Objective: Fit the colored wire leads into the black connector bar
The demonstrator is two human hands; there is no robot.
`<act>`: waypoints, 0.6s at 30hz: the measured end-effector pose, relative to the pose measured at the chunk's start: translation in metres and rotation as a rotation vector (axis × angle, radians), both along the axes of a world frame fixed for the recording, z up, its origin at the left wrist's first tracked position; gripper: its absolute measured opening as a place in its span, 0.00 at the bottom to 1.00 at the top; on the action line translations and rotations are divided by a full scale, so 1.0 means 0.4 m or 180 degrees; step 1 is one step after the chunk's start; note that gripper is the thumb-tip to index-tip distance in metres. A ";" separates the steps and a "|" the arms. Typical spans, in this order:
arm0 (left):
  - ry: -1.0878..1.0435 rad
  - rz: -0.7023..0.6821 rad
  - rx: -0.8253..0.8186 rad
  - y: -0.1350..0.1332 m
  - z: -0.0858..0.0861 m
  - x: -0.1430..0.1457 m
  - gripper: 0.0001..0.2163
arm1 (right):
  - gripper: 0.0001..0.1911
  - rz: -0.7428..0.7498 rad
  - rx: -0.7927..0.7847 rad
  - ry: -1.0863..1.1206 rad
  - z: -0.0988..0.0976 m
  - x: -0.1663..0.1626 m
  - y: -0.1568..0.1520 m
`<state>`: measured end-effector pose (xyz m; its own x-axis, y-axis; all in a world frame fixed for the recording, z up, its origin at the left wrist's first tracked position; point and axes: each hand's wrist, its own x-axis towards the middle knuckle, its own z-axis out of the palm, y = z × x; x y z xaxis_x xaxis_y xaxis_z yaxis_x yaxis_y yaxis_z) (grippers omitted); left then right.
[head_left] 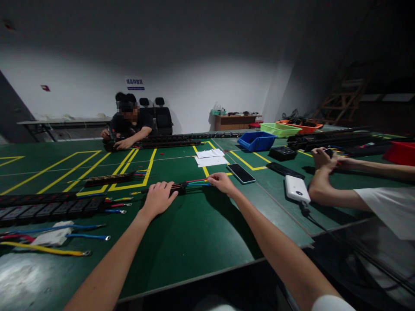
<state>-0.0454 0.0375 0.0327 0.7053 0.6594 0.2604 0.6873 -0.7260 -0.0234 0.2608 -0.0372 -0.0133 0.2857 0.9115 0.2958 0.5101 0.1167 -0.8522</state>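
Observation:
My left hand [158, 198] rests knuckles-up on the green table [194, 233], its fingers curled onto the left end of a short black cable-chain piece [179, 187]. Red, blue and green wires [196, 182] run out of that piece to the right. My right hand [221, 182] lies over the wires' far end with fingers bent down on them. Both arms reach forward from the near table edge.
A long black cable chain [48, 208] with coloured lugged wires [55, 237] lies at left. A phone [240, 173], papers [210, 157], a white power bank [296, 188] and a blue bin [256, 141] sit nearby. One person [356, 196] works at my right, another person [129, 125] across the table.

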 end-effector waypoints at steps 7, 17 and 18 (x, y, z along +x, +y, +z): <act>-0.0028 0.0008 0.0069 -0.003 0.000 0.000 0.26 | 0.21 -0.0043 -0.0095 0.0600 0.028 -0.015 -0.006; -0.0028 0.0002 -0.0009 0.000 0.001 -0.001 0.26 | 0.23 0.0038 -0.0295 0.0697 0.026 -0.011 -0.009; -0.0012 0.0013 -0.0031 0.000 0.001 -0.001 0.26 | 0.23 0.0058 -0.0323 0.0713 0.023 -0.010 -0.008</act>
